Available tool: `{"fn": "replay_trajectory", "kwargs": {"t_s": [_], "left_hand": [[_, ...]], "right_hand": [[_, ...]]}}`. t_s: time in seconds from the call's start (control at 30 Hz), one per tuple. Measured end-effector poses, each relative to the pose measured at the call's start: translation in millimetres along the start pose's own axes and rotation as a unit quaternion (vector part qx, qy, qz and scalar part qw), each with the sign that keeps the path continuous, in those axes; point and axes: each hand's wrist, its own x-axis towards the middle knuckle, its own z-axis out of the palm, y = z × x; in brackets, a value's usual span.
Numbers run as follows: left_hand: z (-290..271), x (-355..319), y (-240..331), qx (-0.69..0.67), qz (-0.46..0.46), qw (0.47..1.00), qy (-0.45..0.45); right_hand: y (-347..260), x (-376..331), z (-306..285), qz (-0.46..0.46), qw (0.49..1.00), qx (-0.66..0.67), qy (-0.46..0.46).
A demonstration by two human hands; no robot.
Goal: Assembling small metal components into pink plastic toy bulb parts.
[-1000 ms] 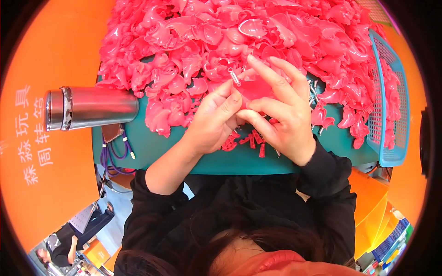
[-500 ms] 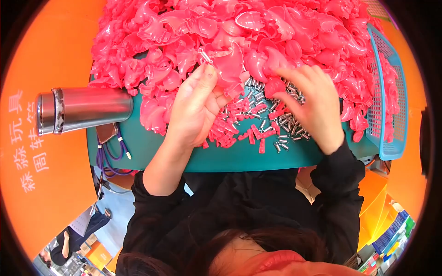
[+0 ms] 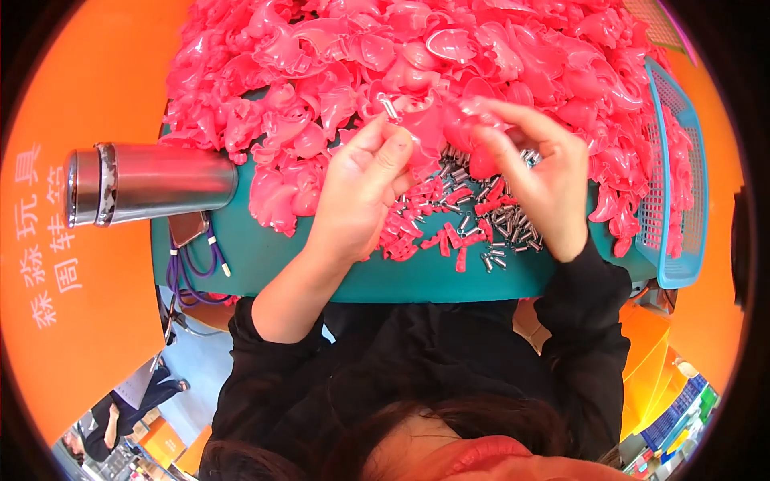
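Note:
My left hand [image 3: 365, 184] is closed on a curved pink plastic shell piece [image 3: 427, 132]. At its thumb and forefinger tips, a small silvery metal spring [image 3: 388, 107] stands upright. Facing it, my right hand [image 3: 549, 164] has its thumb and fingers curled around another glossy pink plastic piece [image 3: 473, 120], slightly blurred. The two pink pieces are close together; whether they touch I cannot tell. Below the hands lie many small metal springs [image 3: 521, 232] and small pink plastic clips [image 3: 437, 240], loose on the green tabletop [image 3: 353, 282].
A big heap of pink plastic pieces [image 3: 337, 48] covers the far side. To the left lies a steel flask [image 3: 168, 183], with a purple cord [image 3: 180, 272] below it. A blue basket [image 3: 682, 268] with pink pieces stands at the right edge. Another person [image 3: 112, 425] shows at lower left.
My left hand has shifted slightly right with the shell piece and spring. My right hand's fingers have moved up and toward the left hand, with a pink piece now at their tips.

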Motion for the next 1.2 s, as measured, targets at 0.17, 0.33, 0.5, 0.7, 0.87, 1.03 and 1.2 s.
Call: {"fn": "replay_trajectory", "kwargs": {"t_s": [0.17,0.33,0.5,0.7,0.87,1.03,1.2], "left_hand": [[0.1,-1.7,-0.5,0.062,0.017,0.998,0.003],[-2.0,-5.6,1.3,0.055,0.060,0.996,-0.030],[1.7,-7.0,4.0,0.068,0.068,0.995,-0.007],[1.7,-8.1,4.3,0.082,0.080,0.993,-0.010],[0.3,-6.7,1.2,0.078,0.085,0.993,-0.011],[1.6,-7.5,2.8,0.067,0.074,0.995,-0.015],[2.0,-7.1,3.1,0.076,0.078,0.994,-0.014]], "right_hand": [[0.1,-5.7,19.1,0.043,0.976,0.202,-0.063],[3.7,-4.7,14.9,0.062,0.957,0.248,-0.139],[10.7,-6.5,9.0,0.070,0.931,0.341,-0.110],[15.0,-8.7,9.3,0.049,0.939,0.314,-0.129],[14.4,-5.9,9.0,-0.014,0.965,0.224,-0.137],[14.7,-7.0,9.7,-0.004,0.962,0.234,-0.139],[14.2,-6.4,11.4,-0.013,0.959,0.245,-0.138]]}}
